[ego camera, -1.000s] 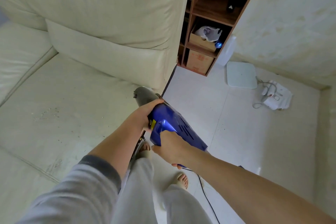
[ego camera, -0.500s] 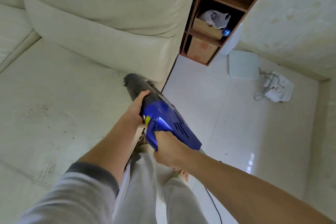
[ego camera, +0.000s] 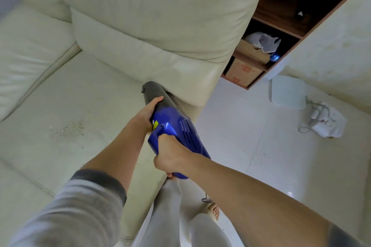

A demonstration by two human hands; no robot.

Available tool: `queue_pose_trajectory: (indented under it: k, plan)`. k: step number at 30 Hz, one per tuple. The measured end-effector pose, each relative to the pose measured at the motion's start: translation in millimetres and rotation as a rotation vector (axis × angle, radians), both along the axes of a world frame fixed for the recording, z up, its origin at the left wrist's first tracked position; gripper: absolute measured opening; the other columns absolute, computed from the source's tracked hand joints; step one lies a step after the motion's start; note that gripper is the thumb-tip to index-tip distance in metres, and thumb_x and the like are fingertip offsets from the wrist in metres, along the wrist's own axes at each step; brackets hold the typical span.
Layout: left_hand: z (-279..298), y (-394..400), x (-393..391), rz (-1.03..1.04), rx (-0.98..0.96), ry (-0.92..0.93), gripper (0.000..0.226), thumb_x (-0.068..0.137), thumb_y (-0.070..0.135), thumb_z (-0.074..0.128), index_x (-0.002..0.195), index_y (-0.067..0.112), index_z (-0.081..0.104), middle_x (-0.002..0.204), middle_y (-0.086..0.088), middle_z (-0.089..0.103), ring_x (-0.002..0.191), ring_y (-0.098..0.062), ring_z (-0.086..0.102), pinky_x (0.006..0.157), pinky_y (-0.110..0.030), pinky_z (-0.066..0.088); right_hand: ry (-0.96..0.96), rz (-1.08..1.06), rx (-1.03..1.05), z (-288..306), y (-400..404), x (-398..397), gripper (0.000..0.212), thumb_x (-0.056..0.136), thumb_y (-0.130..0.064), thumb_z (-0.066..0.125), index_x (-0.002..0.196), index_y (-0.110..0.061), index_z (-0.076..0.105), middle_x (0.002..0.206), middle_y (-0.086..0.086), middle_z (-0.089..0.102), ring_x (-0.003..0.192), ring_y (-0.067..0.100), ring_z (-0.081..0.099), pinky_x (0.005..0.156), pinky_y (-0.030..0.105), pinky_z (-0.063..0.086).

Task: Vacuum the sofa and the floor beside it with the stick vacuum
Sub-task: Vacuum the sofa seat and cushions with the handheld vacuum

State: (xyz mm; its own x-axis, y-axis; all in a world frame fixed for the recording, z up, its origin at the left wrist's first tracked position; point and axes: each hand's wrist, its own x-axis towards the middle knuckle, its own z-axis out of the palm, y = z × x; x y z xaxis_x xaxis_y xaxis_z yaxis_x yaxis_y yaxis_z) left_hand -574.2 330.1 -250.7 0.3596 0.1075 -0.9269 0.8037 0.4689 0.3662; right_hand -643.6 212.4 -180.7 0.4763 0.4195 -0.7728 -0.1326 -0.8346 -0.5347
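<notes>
While both hands gripped it, vacuum [ego camera: 176, 132] hung over sofa [ego camera: 84, 94] seat's front right corner, near armrest. Left hand [ego camera: 147, 115] curled round body where grey front barrel met blue housing. Right hand [ego camera: 170, 155] wrapped round rear handle, nearer camera. Blue plastic shell, vent slots on side, small yellow label, print unreadable. Crumbs [ego camera: 68, 128] lay on seat, left of vacuum. Floor [ego camera: 251, 146] white tile.

I hold the blue stick vacuum [ego camera: 176, 132] over the cream leather sofa [ego camera: 84, 94] seat's right edge; crumbs [ego camera: 68, 127] lie left, the wooden shelf unit [ego camera: 261, 54] stands right of the sofa.
</notes>
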Motion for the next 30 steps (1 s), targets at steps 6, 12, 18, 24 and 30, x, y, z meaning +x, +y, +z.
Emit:
queue_pose_trajectory:
  k: [6, 12, 18, 24, 30]
  plan:
    - [15, -1, -65, -0.078, -0.157, 0.007, 0.049, 0.074, 0.034, 0.081, 0.113, 0.009, 0.063, 0.118, -0.016, 0.067, 0.108, -0.030, 0.064, 0.093, -0.041, 0.053, -0.045, -0.003, -0.013, -2, -12, -13, 0.013, 0.089, -0.003, 0.046, 0.101, -0.006, 0.044, 0.068, 0.012, 0.060, 0.051, 0.025, 0.061, 0.053, 0.033, 0.053]
    - [45, -25, -98, 0.087, -0.102, -0.055, 0.013, 0.088, 0.015, 0.068, 0.093, 0.004, 0.062, 0.090, -0.012, 0.064, 0.078, -0.023, 0.062, 0.070, -0.033, 0.054, -0.144, 0.034, -0.011, -1, -23, -27, 0.016, 0.089, -0.008, 0.054, 0.100, -0.006, 0.043, 0.098, 0.014, 0.057, 0.082, 0.027, 0.060, 0.069, 0.034, 0.049]
    - [43, -60, -101, 0.268, -0.109, -0.061, 0.017, 0.093, 0.023, 0.058, 0.079, 0.014, 0.056, 0.053, 0.001, 0.051, 0.045, -0.010, 0.050, 0.047, -0.021, 0.046, -0.235, 0.040, 0.038, 18, -70, -41, 0.009, 0.083, -0.011, 0.063, 0.088, -0.009, 0.055, 0.087, 0.009, 0.059, 0.085, 0.029, 0.059, 0.063, 0.026, 0.044]
    - [41, -88, -101, 0.402, -0.086, -0.153, 0.028, 0.091, 0.024, 0.062, 0.068, 0.015, 0.049, 0.036, 0.004, 0.043, 0.028, -0.008, 0.043, 0.035, -0.013, 0.039, -0.326, -0.133, -0.016, 16, -131, -63, 0.051, 0.081, -0.022, 0.070, 0.125, -0.010, 0.048, 0.120, 0.007, 0.050, 0.106, 0.023, 0.053, 0.080, 0.029, 0.044]
    - [23, -100, -109, 0.390, -0.041, -0.162, 0.031, 0.089, 0.015, 0.062, 0.062, 0.014, 0.046, 0.037, 0.003, 0.042, 0.031, -0.010, 0.042, 0.038, -0.019, 0.042, -0.030, -0.186, -0.204, -14, -163, -91, 0.034, 0.085, -0.028, 0.064, 0.107, -0.009, 0.047, 0.088, 0.002, 0.052, 0.073, 0.019, 0.051, 0.057, 0.025, 0.041]
